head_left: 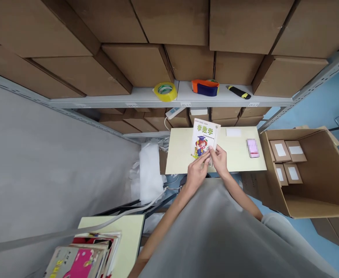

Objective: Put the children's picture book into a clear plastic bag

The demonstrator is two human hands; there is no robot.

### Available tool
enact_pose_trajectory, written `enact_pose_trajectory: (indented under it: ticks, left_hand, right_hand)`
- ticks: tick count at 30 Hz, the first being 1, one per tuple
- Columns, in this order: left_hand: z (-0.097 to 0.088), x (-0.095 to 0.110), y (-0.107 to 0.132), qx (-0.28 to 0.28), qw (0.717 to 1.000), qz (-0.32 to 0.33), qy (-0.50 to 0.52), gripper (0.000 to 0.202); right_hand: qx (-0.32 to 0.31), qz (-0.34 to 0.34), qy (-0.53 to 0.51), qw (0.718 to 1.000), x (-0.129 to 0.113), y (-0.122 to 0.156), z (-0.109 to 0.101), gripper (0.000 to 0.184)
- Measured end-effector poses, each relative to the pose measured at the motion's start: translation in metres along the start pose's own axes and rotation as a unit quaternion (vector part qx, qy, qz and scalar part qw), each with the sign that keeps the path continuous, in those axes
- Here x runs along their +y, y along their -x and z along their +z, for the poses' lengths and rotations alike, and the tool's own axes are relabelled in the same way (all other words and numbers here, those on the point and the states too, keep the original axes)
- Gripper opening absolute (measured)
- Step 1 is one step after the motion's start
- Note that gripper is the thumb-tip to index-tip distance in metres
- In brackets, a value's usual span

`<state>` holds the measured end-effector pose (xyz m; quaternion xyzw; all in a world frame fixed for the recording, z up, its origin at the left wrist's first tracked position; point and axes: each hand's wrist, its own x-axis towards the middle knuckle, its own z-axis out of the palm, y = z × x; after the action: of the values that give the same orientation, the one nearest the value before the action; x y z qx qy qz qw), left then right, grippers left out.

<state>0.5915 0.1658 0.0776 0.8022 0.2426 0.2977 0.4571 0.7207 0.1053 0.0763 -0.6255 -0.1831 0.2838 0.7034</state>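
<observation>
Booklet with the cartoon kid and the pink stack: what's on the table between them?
A small white slip lies on the pale table between the booklet and the pink stack, slightly farther back. The head view shows it.

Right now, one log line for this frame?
left hand: holds booklet | right hand: holds booklet | booklet: above small table | nearby: open carton
</observation>
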Motion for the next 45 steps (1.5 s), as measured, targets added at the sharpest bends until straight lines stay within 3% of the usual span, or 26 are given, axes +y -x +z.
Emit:
enact_pose_trajectory:
  ticks: [3,6,10,13,19,22,26,30,32,36,38,41,45]
  left_hand:
    - [-0.015,-0.017,-0.009,0.060,0.996,-0.066,-0.003,0.059]
    - [-0.034,-0.036,-0.018,0.122,0.970,-0.188,0.092,0.080]
    - [-0.048,-0.044,-0.022,0.108,0.917,-0.272,0.269,0.091]
    - [-0.049,-0.038,-0.021,0.103,0.896,-0.300,0.311,0.092]
    - [-0.040,-0.026,-0.022,0.191,0.904,-0.254,0.284,0.083]
    - [-0.032,-0.017,-0.020,0.222,0.915,-0.225,0.252,0.076]
    - [-0.014,0.003,-0.009,0.169,0.941,-0.193,0.221,0.064]
    - [-0.004,0.014,0.000,0.058,0.967,-0.147,0.198,0.058]
    - [-0.008,0.009,-0.001,0.071,0.973,-0.127,0.177,0.062]
    - [-0.027,-0.014,-0.011,0.200,0.954,-0.164,0.149,0.075]
    - [-0.035,-0.026,-0.016,0.197,0.936,-0.215,0.197,0.075]
    - [-0.042,-0.031,-0.018,0.149,0.917,-0.252,0.272,0.077]
    - [-0.038,-0.012,-0.016,0.151,0.926,-0.225,0.262,0.071]
  right_hand:
    - [-0.009,0.019,-0.017,1.000,-0.003,-0.004,-0.010,0.070]
    - [-0.034,0.059,-0.050,0.996,-0.005,-0.003,-0.016,0.077]
    - [-0.054,0.094,-0.053,0.993,-0.002,0.000,-0.019,0.078]
    - [-0.049,0.095,-0.036,0.994,0.002,-0.001,-0.020,0.078]
    - [0.054,-0.028,0.073,0.995,0.000,0.000,-0.023,0.073]
    - [0.002,0.000,0.059,0.998,-0.002,0.008,-0.013,0.075]
    - [-0.076,0.038,0.003,0.996,-0.005,0.018,0.007,0.082]
    - [-0.055,0.018,0.008,0.998,-0.013,0.014,0.010,0.062]
    - [-0.044,0.012,-0.004,0.999,-0.017,0.009,0.003,0.062]
    - [-0.063,0.045,-0.059,0.995,-0.020,0.004,-0.011,0.069]
    - [-0.064,0.071,-0.081,0.992,-0.018,0.004,-0.016,0.071]
    - [-0.052,0.092,-0.114,0.988,-0.010,0.001,-0.019,0.071]
    - [-0.037,0.125,-0.115,0.985,0.006,-0.009,-0.020,0.075]
